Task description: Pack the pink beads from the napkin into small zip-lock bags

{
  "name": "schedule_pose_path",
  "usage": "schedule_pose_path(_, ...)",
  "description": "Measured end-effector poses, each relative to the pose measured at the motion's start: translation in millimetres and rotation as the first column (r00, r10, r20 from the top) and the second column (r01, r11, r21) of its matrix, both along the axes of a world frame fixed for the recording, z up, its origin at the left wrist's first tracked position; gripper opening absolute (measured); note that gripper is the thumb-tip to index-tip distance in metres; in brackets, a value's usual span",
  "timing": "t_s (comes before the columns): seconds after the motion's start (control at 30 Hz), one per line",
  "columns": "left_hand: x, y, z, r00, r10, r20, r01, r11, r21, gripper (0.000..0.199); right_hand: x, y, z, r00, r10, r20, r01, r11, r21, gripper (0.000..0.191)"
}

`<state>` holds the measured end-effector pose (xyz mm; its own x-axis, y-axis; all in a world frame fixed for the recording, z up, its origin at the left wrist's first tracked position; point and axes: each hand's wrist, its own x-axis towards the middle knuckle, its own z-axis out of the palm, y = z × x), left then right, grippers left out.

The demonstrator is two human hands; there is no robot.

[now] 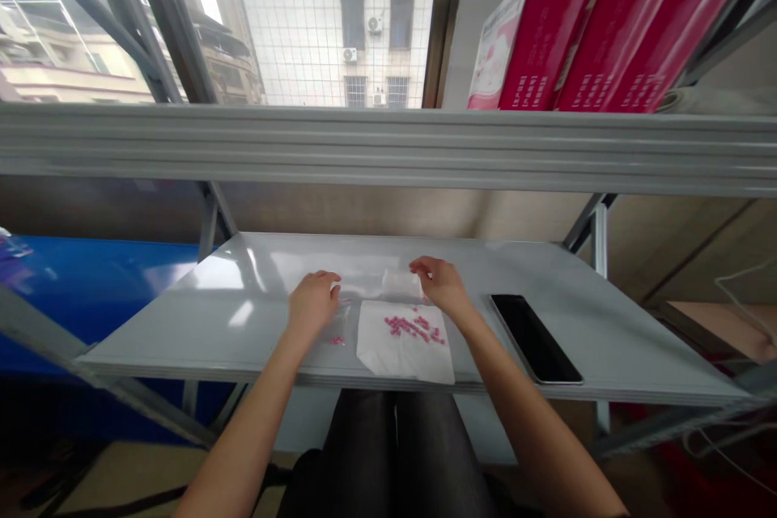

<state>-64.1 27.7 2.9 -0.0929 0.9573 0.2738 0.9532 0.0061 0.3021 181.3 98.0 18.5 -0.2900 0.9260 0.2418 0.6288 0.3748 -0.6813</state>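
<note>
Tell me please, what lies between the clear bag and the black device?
In the head view, the white sheet with pink pieces lies between the clear bag and the black device; the right forearm crosses there too.

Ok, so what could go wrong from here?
Loose pink beads could roll off if the white sheet, reaching the table's front edge, gets tugged. The right forearm, close beside it, might brush it. The clear bag by the left hand may spill its few beads; I can't tell whether it's sealed.

Forearms (261, 417) reach forward, the left hand (312, 305) and right hand (443, 285) apart, fingers (423, 264) seemingly curled.
</note>
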Motion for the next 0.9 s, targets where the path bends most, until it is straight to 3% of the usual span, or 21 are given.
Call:
schedule_pose_path(0.07, 23.0, 18.8, 4.4, 0.99, -0.141, -0.028, 0.141, 0.99, -0.003, 0.024, 10.8, 9.8, -7.6, 0.996, -0.012, 0.089, 0.011, 1.0, 0.014, 0.013)
schedule_pose_path(0.17, 56.1, 47.4, 5.3, 0.933, -0.356, -0.059, 0.353, 0.934, -0.049, 0.03, 13.0, 10.1, -26.1, 0.983, 0.015, 0.181, -0.019, 1.0, 0.024, 0.018)
schedule_pose_path(0.27, 73.0, 62.3, -0.3, 0.898, -0.434, -0.072, 0.428, 0.9, -0.079, 0.029, 11.1, 0.8, -41.6, 0.979, 0.047, 0.199, -0.055, 0.998, 0.035, 0.015)
schedule_pose_path(0.33, 74.0, 63.8, -4.6, 0.897, -0.436, -0.068, 0.432, 0.899, -0.07, 0.027, 11.3, -4.9, -47.5, 0.984, 0.06, 0.166, -0.069, 0.996, 0.049, 0.012)
schedule_pose_path(0.43, 68.0, 61.6, -8.3, 0.893, -0.448, -0.046, 0.447, 0.894, -0.037, 0.025, 12.2, -9.1, -49.9, 0.997, 0.059, 0.059, -0.063, 0.995, 0.076, 0.031)
schedule_pose_path(0.6, 60.2, 67.9, -9.2, 0.891, -0.453, 0.034, 0.448, 0.889, 0.096, 0.025, 14.6, -8.6, -40.6, 0.97, -0.013, -0.241, 0.038, 0.994, 0.101, 0.038)
schedule_pose_path(0.77, 61.9, 62.0, -3.9, 0.893, -0.41, 0.183, 0.33, 0.876, 0.35, 0.017, 28.5, -24.1, -29.3, 0.799, -0.135, -0.585, 0.148, 0.989, -0.026, 0.023)
schedule_pose_path(0.9, 70.9, 14.0, 5.8, 0.854, -0.454, 0.255, 0.257, 0.793, 0.553, 0.015, 35.5, -59.0, -26.7, 0.629, -0.193, -0.753, 0.01, 0.971, -0.241, 0.037)
